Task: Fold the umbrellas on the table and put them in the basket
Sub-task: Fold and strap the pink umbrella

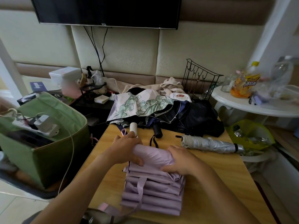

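Item: lilac umbrella [153,189], lying pleated on the wooden surface [218,183] at near centre; canopy soft, light and likely slippery, with stiff ribs beneath. Left hand [127,149] and right hand [181,160] both curl round its rolled far end, grip closed on fabric. Best held around the roll; green basket [53,147] stands left.

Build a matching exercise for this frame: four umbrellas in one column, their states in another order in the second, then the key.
Things:
1. lilac umbrella
2. silver umbrella
3. floral umbrella
4. black umbrella

States:
A. rolled up tight, lying alone on the table
B. slumped unfolded, far right of the heap
C. being rolled by the left hand and right hand
D. unfolded, white handle towards the person

Pairs: 1-C, 2-A, 3-D, 4-B
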Demonstrator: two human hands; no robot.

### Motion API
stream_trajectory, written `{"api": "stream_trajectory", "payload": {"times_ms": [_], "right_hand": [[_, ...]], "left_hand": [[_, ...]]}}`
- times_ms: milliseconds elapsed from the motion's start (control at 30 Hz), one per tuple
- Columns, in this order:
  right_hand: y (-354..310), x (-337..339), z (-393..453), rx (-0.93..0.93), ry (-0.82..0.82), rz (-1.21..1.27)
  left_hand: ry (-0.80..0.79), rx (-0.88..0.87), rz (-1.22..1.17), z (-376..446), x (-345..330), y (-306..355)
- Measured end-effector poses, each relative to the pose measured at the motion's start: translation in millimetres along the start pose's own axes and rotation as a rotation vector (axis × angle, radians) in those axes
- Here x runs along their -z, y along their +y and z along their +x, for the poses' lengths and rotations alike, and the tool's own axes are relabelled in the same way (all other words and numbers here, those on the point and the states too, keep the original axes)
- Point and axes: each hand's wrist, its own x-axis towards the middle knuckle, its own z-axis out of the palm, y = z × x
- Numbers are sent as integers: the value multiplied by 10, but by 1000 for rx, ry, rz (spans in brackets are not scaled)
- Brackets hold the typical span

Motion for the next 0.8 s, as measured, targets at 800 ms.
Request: {"api": "stream_trajectory", "payload": {"times_ms": [800], "right_hand": [[-143,145,-39,72,54,-21]], "left_hand": [[45,-140,113,-62,142,286]]}}
